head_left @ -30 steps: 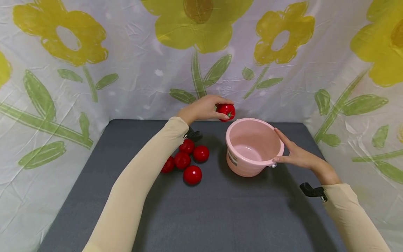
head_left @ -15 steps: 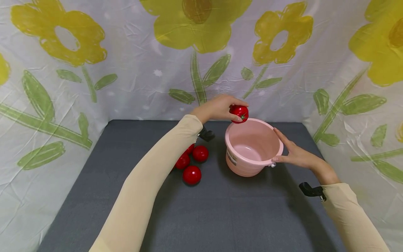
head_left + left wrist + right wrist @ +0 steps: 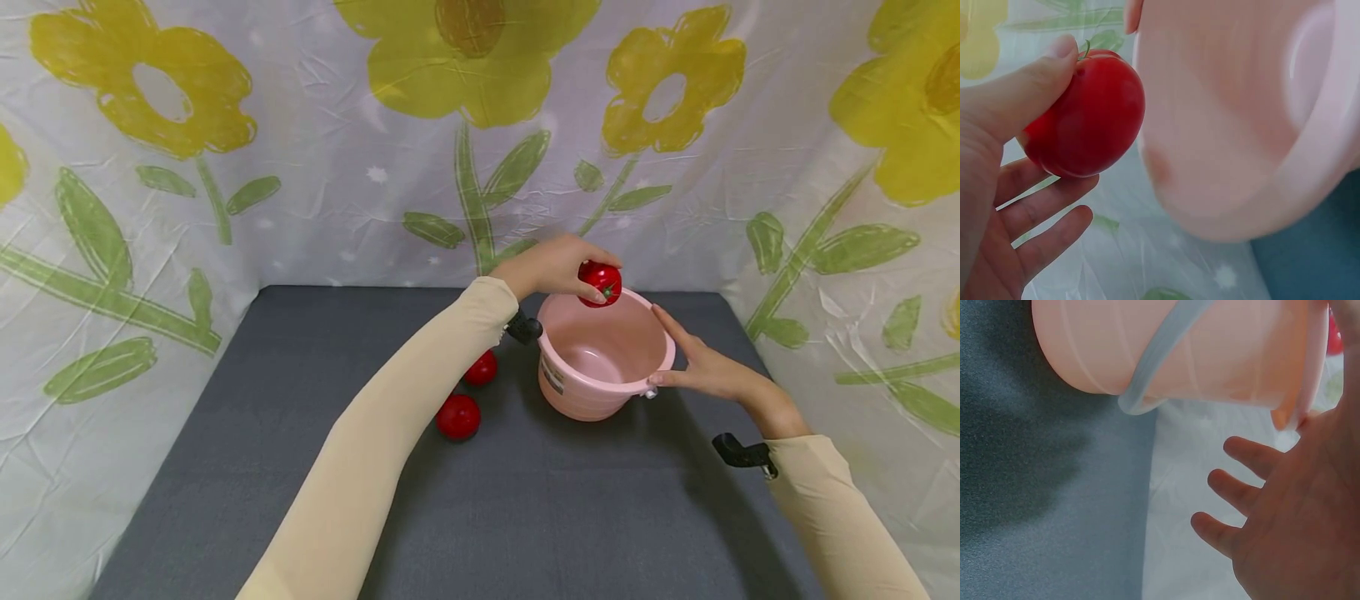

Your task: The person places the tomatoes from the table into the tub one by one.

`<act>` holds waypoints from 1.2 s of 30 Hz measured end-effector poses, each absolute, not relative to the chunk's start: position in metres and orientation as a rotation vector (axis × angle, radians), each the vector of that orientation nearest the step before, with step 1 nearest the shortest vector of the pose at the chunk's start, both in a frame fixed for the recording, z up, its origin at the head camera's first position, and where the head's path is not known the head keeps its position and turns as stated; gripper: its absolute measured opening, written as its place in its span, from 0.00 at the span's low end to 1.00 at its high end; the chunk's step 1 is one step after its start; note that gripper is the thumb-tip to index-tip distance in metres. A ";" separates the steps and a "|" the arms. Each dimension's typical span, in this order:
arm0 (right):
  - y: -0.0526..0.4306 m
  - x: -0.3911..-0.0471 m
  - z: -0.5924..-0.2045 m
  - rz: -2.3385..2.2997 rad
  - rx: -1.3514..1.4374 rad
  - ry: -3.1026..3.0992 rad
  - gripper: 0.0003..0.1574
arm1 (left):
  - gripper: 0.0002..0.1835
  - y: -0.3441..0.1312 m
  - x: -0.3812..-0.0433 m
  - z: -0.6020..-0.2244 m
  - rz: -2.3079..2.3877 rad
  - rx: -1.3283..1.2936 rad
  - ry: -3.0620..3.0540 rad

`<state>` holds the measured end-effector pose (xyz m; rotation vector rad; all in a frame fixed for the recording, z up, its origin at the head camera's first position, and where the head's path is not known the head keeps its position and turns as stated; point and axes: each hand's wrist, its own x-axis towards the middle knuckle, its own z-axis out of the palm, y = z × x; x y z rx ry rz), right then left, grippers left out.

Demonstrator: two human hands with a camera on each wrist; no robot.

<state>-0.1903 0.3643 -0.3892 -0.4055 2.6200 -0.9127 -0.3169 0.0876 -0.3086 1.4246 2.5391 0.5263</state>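
My left hand holds a red tomato with a green stem over the far part of the pink bucket's opening. In the left wrist view, the thumb lies on top of the tomato and the lower fingers spread away from it. The pink bucket stands upright on the dark table. At its right side my right hand touches the rim with a straight index finger and the thumb. Its other fingers spread apart beside the bucket, off its wall. The bucket's visible inside shows only its bare floor.
Several red tomatoes lie left of the bucket; one tomato shows fully, another tomato partly, the others hidden behind the left sleeve. The bucket's pale handle hangs along its wall. A flowered curtain encloses the table.
My left hand has carried the tomato rightward and slightly down, from left of the bucket to over its opening. The left sleeve now covers more of the tomatoes. My right hand stays at the rim.
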 end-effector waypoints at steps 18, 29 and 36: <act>0.366 -0.190 -0.390 -0.933 -0.443 2.608 0.71 | 0.31 0.117 -0.300 -0.331 0.411 1.468 2.431; 0.366 -0.190 -0.390 -0.943 -0.428 2.607 0.71 | 0.31 0.126 -0.291 -0.337 0.416 1.476 2.368; 0.366 -0.190 -0.391 -0.947 -0.435 2.608 0.72 | 0.26 0.130 -0.292 -0.336 0.588 1.467 2.313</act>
